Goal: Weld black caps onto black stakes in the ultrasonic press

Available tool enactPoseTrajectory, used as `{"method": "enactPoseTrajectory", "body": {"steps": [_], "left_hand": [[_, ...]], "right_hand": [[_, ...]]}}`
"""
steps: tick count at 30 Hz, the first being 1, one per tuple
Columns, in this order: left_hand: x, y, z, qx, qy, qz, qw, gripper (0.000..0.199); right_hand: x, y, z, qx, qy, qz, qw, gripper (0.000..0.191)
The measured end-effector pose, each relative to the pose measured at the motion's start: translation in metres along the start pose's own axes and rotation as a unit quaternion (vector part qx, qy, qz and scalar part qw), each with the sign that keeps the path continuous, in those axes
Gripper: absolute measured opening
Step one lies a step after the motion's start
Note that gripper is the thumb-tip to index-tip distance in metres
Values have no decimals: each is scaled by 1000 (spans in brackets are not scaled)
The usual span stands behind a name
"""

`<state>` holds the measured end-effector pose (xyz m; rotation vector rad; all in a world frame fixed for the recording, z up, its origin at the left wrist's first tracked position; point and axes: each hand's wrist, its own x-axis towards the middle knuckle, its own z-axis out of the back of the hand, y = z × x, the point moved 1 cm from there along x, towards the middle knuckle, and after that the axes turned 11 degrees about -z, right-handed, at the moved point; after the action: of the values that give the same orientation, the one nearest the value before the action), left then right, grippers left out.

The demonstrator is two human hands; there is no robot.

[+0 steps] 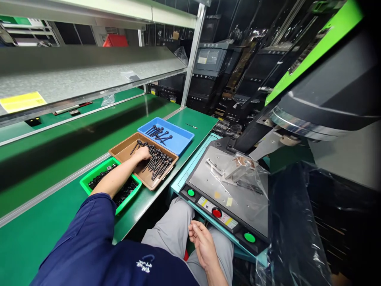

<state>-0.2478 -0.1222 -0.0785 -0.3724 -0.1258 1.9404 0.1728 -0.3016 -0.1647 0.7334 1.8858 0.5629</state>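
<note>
My left hand [143, 153] reaches into the brown tray [121, 151], its fingers bent down among black rod-like parts with thick heads [159, 162]. The fingertips are hidden, so what they grip cannot be made out. Above my lap is my right hand [202, 241], fingers curled and thumb pressed to the index finger, with nothing visible in them. Under my left forearm stands a green bin [86, 182] of small black parts [126, 190]. Beyond the brown tray, a blue tray [181, 139] contains more of the black rods [159, 133].
At right stands a machine with a grey metal plate [205, 174], a plastic-wrapped fixture [238, 169], green buttons [249, 237] and a red button [216, 213]. Its dark head [330, 91] overhangs the plate. A metal shelf [89, 77] runs above the green bench [53, 222].
</note>
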Motion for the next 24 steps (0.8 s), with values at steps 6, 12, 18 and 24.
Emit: {"method": "enactPoseTrajectory", "body": {"steps": [6, 12, 18, 24], "left_hand": [[2, 35, 35, 13, -48, 37, 998, 24], [7, 80, 56, 65, -111, 94, 987, 29], [20, 84, 37, 61, -109, 87, 988, 26], [20, 82, 29, 41, -92, 101, 990, 34]], "right_hand": [[1, 2, 4, -4, -4, -1, 1000, 36], [3, -3, 6, -9, -8, -5, 1000, 35], [5, -8, 3, -4, -12, 3, 1000, 36], [7, -12, 8, -1, -23, -7, 1000, 40]]}}
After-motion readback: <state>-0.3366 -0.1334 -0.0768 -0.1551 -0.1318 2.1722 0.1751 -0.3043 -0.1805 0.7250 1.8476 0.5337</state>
